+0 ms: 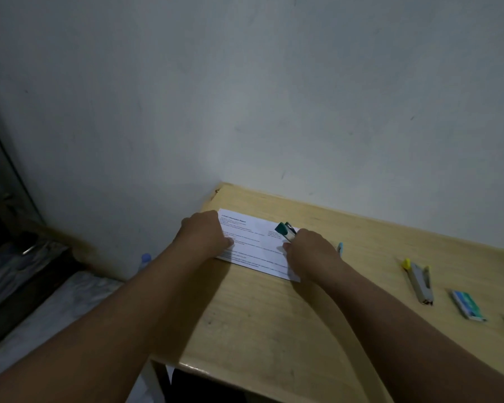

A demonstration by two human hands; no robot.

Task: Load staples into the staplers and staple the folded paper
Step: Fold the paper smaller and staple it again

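- Fingers of the right hand (309,251) curl round the green stapler (285,229), set on the folded paper's (256,245) far right corner.
- Left-hand fingers (227,242) press the paper flat on the worktop (274,315).
- Stapling looks underway; the yellow stapler (418,282) lies open, likely still to load.
- Green stapler's long axis runs away from the right fingers, nose toward the wall.

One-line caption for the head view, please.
Left hand steadies folded paper while right hand works a green stapler at its edge.

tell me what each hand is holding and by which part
The right hand grips the green stapler by its rear end. The left hand holds nothing; it presses the folded paper's left edge.
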